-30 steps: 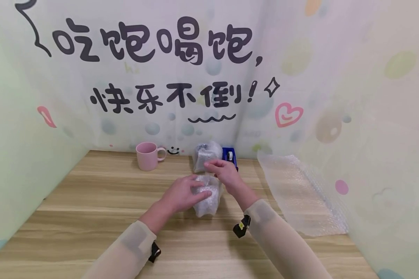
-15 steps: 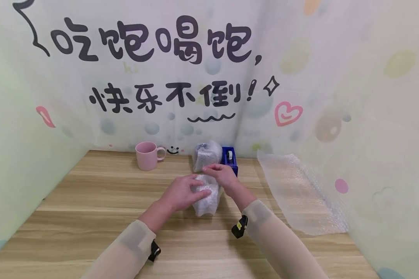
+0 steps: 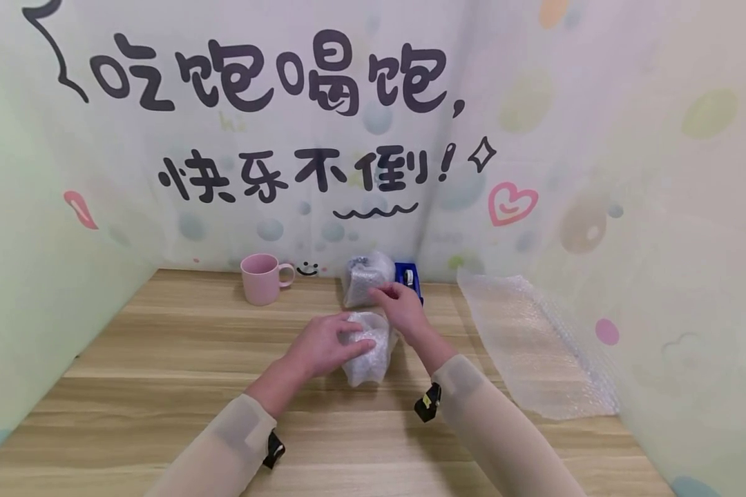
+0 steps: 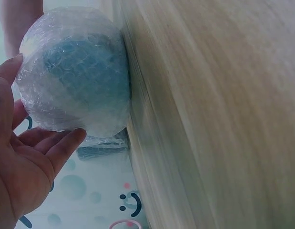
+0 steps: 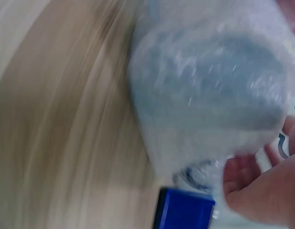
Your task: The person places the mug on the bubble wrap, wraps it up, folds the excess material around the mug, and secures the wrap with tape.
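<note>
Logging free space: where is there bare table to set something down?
Widest: the table's left side, between the mug and left sleeve. Another lies between it and the right sleeve, in front of the near bundle. Crowding: around the left hand, right hand, far bundle and tape dispenser; a bubble-wrap sheet lies at right.
</note>
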`<state>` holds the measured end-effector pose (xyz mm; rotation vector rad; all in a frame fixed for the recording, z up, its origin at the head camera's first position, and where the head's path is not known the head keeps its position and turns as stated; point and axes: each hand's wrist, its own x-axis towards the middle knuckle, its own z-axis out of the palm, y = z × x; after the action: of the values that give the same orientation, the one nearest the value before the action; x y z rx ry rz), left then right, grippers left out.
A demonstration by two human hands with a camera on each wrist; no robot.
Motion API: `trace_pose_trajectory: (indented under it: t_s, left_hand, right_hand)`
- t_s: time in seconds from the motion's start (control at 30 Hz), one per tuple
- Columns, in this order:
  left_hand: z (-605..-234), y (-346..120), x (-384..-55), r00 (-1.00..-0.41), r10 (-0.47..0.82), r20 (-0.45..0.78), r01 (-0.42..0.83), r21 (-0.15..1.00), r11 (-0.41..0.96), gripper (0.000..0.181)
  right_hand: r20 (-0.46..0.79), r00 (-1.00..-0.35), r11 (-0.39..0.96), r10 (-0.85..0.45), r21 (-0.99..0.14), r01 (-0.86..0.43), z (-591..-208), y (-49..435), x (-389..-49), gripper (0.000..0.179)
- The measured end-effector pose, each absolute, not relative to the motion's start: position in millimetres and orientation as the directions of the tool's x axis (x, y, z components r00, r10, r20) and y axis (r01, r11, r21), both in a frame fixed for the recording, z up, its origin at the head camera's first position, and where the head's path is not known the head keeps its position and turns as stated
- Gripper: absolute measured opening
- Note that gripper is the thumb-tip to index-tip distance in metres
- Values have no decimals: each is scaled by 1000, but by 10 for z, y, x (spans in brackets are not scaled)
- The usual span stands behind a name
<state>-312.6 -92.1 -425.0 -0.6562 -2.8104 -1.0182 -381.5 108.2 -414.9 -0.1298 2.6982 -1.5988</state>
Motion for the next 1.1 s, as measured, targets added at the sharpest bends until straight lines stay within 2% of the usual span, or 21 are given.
trace_pose_trajectory:
  t_s: [0.1,0.23,0.37,0.77,0.87,0.97,1.03,1.1]
  left_hand:
    - [-4252,-929,-3118,-903,370,216,422,596,683,50]
    - [-4250,-921,-3110,-900,377,220,429,608,669,49]
    - [-4265,-915,-3111,-894,382,234,441,608,660,50]
    - [-4290,-897,-3103,-909,350,226,410,637,653,53]
    - [-4306,-892,-3102,-910,346,229,409,638,652,53]
    - [-4321,-896,-3104,-911,348,221,404,646,648,54]
    - [-4323,-907,-3114,-911,354,210,400,658,638,54]
    - [-4314,-931,-3121,-911,364,195,395,669,629,55]
  right_hand:
    - [125,-975,562,-185,-800,-209,-4141,1093,-3821,31]
    - [66,-949,633,-309,-730,-257,-4186,1132,-3813,32]
    - [13,-953,616,-303,-760,-206,-4250,1152,-3808,36]
    - [46,-954,636,-297,-736,-233,-4236,1131,-3777,38]
    - [102,-958,659,-269,-705,-260,-4235,1145,-3758,39]
    - [228,-936,681,-267,-643,-351,-4150,1166,-3681,32]
    - [299,-899,695,-319,-572,-437,-4054,1181,-3596,24]
    - [316,-847,702,-427,-474,-531,-3950,1200,-3490,18]
